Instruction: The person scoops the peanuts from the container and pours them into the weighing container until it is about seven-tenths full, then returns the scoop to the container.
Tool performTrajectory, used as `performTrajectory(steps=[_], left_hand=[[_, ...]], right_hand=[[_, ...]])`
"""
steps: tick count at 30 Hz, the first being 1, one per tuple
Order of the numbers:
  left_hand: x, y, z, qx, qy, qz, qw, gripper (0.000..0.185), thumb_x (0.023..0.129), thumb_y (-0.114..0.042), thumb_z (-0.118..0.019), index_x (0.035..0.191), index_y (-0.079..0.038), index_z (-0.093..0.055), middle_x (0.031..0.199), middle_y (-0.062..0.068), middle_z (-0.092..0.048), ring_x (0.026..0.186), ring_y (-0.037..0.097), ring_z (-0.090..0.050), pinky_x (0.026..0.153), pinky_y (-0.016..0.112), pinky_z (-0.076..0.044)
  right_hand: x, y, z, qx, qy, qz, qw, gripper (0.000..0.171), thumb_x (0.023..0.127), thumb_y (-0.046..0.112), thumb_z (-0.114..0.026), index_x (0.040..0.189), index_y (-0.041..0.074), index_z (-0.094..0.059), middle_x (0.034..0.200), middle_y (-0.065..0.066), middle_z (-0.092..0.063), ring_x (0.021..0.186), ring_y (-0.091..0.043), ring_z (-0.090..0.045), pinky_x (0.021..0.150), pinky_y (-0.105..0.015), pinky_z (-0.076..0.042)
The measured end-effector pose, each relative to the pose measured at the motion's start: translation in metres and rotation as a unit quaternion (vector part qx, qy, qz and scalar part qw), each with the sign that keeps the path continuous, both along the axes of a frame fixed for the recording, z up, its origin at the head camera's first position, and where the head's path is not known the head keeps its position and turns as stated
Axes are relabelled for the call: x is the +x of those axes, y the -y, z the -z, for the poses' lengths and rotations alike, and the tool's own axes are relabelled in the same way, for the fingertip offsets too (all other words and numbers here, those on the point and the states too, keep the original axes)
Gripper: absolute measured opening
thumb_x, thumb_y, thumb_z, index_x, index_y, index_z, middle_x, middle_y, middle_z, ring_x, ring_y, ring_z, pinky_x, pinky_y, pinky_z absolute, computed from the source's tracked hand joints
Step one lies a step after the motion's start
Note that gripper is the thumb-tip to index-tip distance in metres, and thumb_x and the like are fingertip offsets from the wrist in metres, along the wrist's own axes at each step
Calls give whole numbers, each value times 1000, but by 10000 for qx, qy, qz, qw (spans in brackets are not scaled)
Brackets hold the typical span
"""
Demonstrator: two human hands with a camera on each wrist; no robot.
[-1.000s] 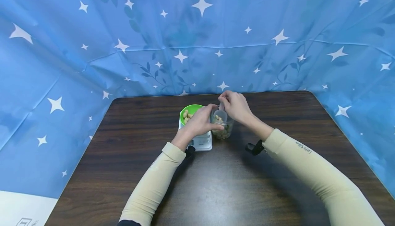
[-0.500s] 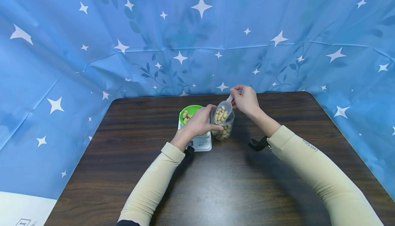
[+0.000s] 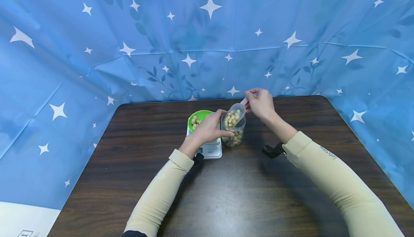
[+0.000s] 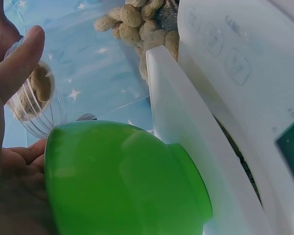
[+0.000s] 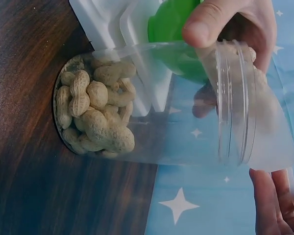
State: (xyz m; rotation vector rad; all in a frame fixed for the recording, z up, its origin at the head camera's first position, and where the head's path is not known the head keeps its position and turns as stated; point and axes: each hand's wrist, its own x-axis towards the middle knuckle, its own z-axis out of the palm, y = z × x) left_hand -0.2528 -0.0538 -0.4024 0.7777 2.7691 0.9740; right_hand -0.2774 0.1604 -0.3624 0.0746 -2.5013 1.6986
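Peanuts (image 3: pixel 233 117) fill the clear scoop (image 3: pixel 235 113) I see pinched by its handle in the right hand (image 3: pixel 260 104), tilted just over the jar (image 3: pixel 233 133). Left hand (image 3: pixel 210 127) wraps the jar on the worktop (image 3: pixel 226 186), beside a green bowl (image 3: pixel 199 115) on a white scale (image 3: pixel 210 150).

table (image 3: pixel 226 194): dark brown wood, its far corners are rounded
backdrop (image 3: pixel 207 39): blue cloth with white stars, it hangs behind and beside the table
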Motion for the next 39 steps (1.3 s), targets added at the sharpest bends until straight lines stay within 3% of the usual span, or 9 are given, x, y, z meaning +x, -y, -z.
performTrajectory(steps=[19, 29, 39], left_hand=[[0, -1, -1, -11, 75, -63, 10000, 88, 82, -39, -89, 148, -3, -45, 132, 12, -61, 118, 24, -59, 98, 40, -50], [0, 0, 0, 99, 75, -38, 9999, 85, 81, -36, -90, 146, -3, -47, 130, 10, -62, 116, 22, -61, 97, 39, -51], [0, 1, 3, 76, -31, 33, 10000, 89, 82, -39, -89, 150, -3, -45, 137, 15, -59, 122, 26, -57, 100, 41, -49]], right_hand=[[-7, -19, -4, -761, 505, 236, 9955, 44, 109, 21, -51, 138, -13, -53, 90, -16, -70, 65, -9, -70, 65, -29, -60], [-9, -26, 0, -1169, 586, 238, 9911, 43, 109, 19, -51, 136, -15, -51, 77, -5, -69, 64, -10, -71, 66, -28, -60], [-9, -31, 2, -1428, 676, 236, 9872, 46, 109, 21, -52, 136, -16, -51, 77, -4, -69, 66, -9, -70, 68, -27, -60]])
